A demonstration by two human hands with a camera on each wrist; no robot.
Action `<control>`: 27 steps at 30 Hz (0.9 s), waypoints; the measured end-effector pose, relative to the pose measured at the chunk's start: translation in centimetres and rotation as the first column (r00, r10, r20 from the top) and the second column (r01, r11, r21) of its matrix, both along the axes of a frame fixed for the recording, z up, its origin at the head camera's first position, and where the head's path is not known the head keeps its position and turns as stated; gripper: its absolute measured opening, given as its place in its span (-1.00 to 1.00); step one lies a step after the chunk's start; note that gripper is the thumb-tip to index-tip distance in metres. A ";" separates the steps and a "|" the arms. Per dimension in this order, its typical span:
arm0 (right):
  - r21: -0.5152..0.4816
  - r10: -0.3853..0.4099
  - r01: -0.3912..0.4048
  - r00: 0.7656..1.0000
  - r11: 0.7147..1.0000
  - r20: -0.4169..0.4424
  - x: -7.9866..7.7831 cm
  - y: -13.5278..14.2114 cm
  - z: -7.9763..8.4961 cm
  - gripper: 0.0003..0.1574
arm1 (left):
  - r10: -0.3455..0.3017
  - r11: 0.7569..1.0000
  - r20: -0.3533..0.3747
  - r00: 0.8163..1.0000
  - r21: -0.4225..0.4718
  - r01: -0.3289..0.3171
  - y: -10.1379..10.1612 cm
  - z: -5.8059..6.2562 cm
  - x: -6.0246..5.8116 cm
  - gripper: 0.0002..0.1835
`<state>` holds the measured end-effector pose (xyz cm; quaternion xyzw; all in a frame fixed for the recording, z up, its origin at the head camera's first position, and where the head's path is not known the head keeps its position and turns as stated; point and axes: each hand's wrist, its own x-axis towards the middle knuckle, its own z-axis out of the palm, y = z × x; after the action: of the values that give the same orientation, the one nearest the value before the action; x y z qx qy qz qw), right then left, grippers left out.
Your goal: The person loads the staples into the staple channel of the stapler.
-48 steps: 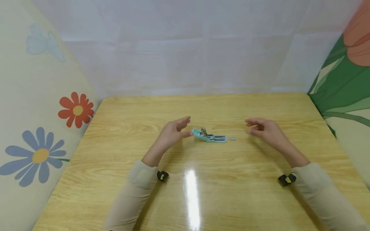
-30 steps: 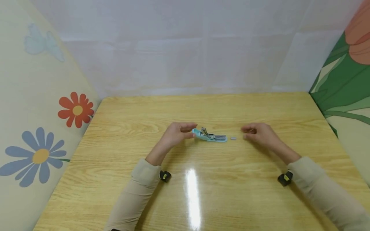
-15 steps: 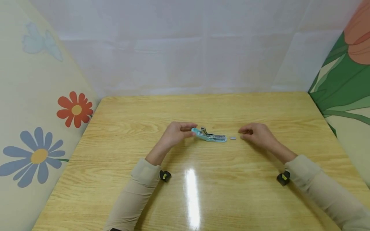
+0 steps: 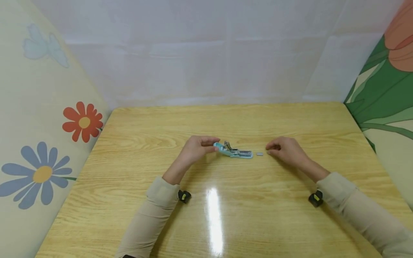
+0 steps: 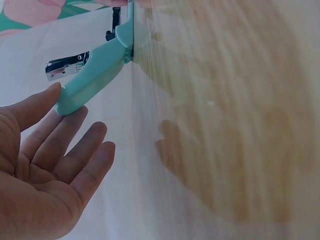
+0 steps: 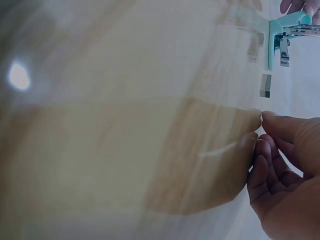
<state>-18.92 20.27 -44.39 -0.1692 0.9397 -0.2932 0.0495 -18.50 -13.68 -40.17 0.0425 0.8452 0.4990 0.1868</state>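
Observation:
A mint-green stapler (image 4: 233,154) lies opened out on the wooden table, its metal inner parts showing and one hinged metal piece standing up. At its raised left end, my left hand (image 4: 195,149) pinches the green cover between thumb and fingertips; the left wrist view shows the thumb above the stapler (image 5: 92,80) and fingers below. Just off the stapler's right end sits a short grey strip of staples (image 4: 259,154). My right hand (image 4: 287,151) is right of that strip, fingers loosely bent, fingertips down at the tabletop, with a small gap to the staple strip (image 6: 265,86).
The wooden table (image 4: 264,215) carries a bright light reflection in front of the hands. A white cloth (image 4: 206,64) hangs behind its back edge. Flower-painted panels stand at left and right. Each wrist wears a small black camera (image 4: 184,196).
My left hand has closed in on the stapler's raised end and now pinches it. My right hand has moved left and down toward the staple strip. Stapler and strip have stayed put.

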 end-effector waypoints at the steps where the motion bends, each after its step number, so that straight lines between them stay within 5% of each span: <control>1: 0.002 0.000 0.000 1.000 1.000 -0.002 0.0 0.0 0.0 -0.82 | -0.001 1.000 -0.002 1.000 -0.001 0.001 0.0 0.0 0.0 -0.59; 27: -0.010 0.051 -0.050 0.999 0.999 0.011 0.6 -1.8 0.2 -0.76 | 0.002 1.000 0.002 1.000 -0.016 -0.002 0.0 -0.1 -0.1 -0.60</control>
<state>-18.33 18.46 -44.24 -0.1915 0.9333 -0.2975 0.0614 -18.63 -13.68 -40.28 0.0396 0.8490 0.4923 0.1877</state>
